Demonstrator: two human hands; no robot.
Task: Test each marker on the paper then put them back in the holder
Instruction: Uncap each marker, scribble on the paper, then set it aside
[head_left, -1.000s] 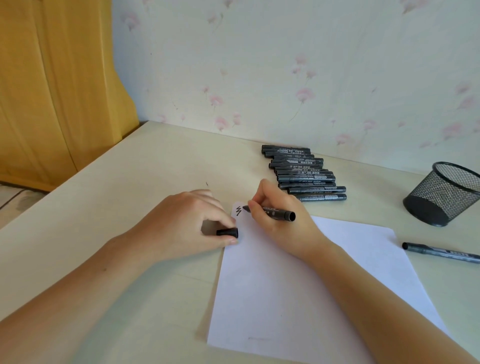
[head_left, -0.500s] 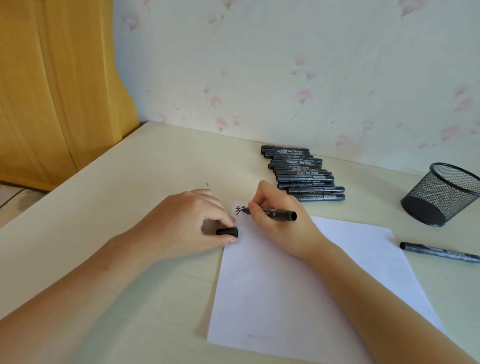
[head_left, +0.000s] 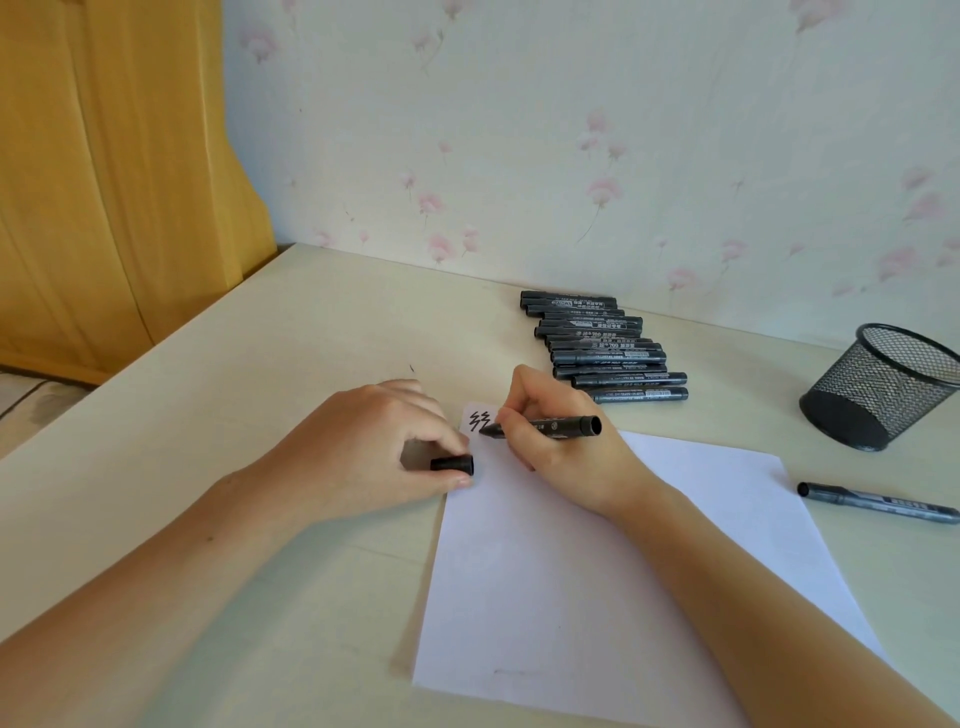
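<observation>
The right hand (head_left: 561, 447) grips an uncapped black marker (head_left: 545, 427), fingers curled round its barrel near the tip, with the nib touching the far left corner of the white paper (head_left: 597, 561), just beside a small black scribble (head_left: 477, 421) drawn there. The marker lies low and nearly flat, its back end pointing to the right over the knuckles. The left hand (head_left: 374, 452) rests on the table (head_left: 208, 415) at the paper's left edge, its fingers curled and the thumb and forefinger pinching the marker's black cap (head_left: 453, 463), which pokes out toward the sheet. Beyond the right hand, near the wall, a row of capped markers (head_left: 602, 345) lies side by side on the table, each touching the next, the nearest one just past the fingers. To the far right stands the black mesh holder (head_left: 883, 387), tilted in this wide view, well apart from the paper, and nothing can be seen standing in it. Between the holder and the paper's right edge a single capped marker (head_left: 878, 503) lies flat on the table, apart from both. A yellow curtain (head_left: 104, 182) hangs at the left and floral wallpaper (head_left: 571, 130) covers the wall behind
</observation>
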